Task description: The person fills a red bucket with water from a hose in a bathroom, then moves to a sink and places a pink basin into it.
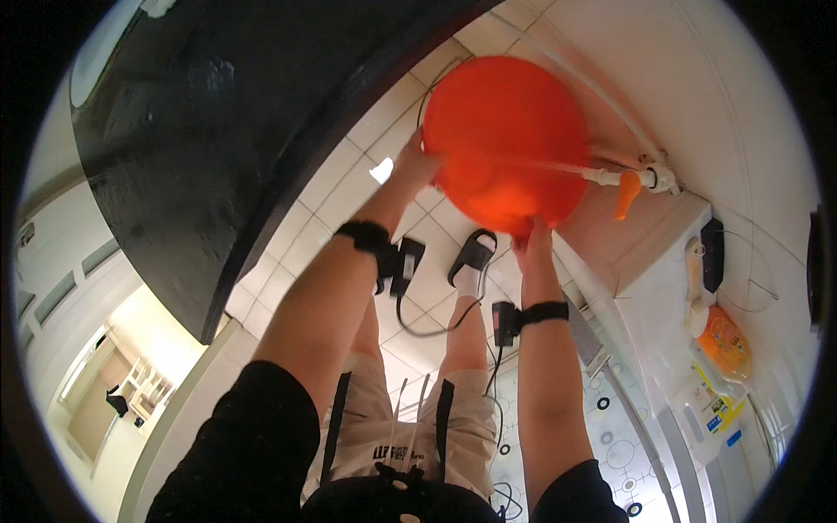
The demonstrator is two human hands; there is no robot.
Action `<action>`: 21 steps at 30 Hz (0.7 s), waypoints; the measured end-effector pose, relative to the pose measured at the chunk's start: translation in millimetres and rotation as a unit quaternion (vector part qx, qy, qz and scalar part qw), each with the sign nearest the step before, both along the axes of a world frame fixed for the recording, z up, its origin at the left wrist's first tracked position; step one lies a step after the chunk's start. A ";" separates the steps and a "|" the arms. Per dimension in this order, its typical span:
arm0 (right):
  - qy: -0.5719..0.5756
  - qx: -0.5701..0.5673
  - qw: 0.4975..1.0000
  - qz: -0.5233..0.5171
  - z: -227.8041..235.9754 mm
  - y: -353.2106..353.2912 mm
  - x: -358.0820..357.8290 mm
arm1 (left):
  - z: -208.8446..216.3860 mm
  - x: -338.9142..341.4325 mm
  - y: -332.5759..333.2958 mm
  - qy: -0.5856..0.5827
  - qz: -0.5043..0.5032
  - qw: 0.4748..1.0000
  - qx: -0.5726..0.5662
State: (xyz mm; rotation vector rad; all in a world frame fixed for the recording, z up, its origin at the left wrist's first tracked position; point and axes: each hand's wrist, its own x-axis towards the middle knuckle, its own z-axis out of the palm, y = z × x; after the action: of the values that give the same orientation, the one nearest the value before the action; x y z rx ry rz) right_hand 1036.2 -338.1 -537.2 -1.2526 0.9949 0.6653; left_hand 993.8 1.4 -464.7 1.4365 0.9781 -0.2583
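Note:
A round orange-red plastic basin is held in front of me, its inside facing up at me. My left hand grips its left rim, the fingertips partly hidden by the basin. At the near rim my right hand is closed on the edge, with its fingers only partly visible. A white tap with an orange lever handle points into the basin from the right wall. From its spout a thin pale streak, which looks like running water, crosses the basin.
A large black door-like panel fills the upper left. On a white ledge at the right lie a brush, an orange bottle and a white container. My slippered foot stands on the tiled floor below.

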 end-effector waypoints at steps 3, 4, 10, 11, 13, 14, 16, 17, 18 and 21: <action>0.050 -0.030 0.998 0.010 0.4 51.2 -47.8 | -12.2 -36.6 49.1 -0.016 0.029 0.999 0.015; 0.045 -0.061 0.997 0.009 0.5 39.6 -49.5 | -7.9 -49.2 39.9 0.012 0.024 1.000 0.011; 0.047 -0.051 0.997 -0.040 31.0 6.9 -94.0 | 2.9 -86.3 -7.4 0.064 0.027 0.997 -0.023; 0.046 -0.057 0.996 -0.049 33.9 6.9 -93.2 | 0.6 -79.8 -2.1 0.058 0.014 0.998 -0.030; 0.029 -0.003 0.999 -0.044 25.3 0.1 -67.6 | 0.9 -43.8 0.0 0.025 -0.010 0.998 -0.054; 0.028 0.013 0.999 -0.041 20.2 2.5 -57.6 | 3.7 -23.8 9.9 0.039 -0.025 0.998 -0.042; 0.018 0.014 1.000 -0.022 10.1 3.2 -29.9 | 8.0 -2.5 9.2 0.033 -0.007 0.999 -0.037; 0.035 0.005 0.999 -0.018 9.2 9.4 -41.3 | 6.2 -14.6 13.7 0.043 -0.009 0.999 -0.033; 0.049 -0.003 0.999 -0.011 10.3 18.1 -50.0 | 6.7 -25.5 21.2 0.049 -0.010 0.998 -0.027; 0.013 0.021 1.000 -0.006 20.9 11.8 -60.0 | 8.7 -42.4 15.9 0.045 -0.010 0.999 -0.015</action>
State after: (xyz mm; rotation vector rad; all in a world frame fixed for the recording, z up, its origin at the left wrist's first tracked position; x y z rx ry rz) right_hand 976.2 -326.3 -516.2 -1.2037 1.0045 0.6918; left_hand 951.4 17.3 -456.0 1.4180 1.0288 -0.3549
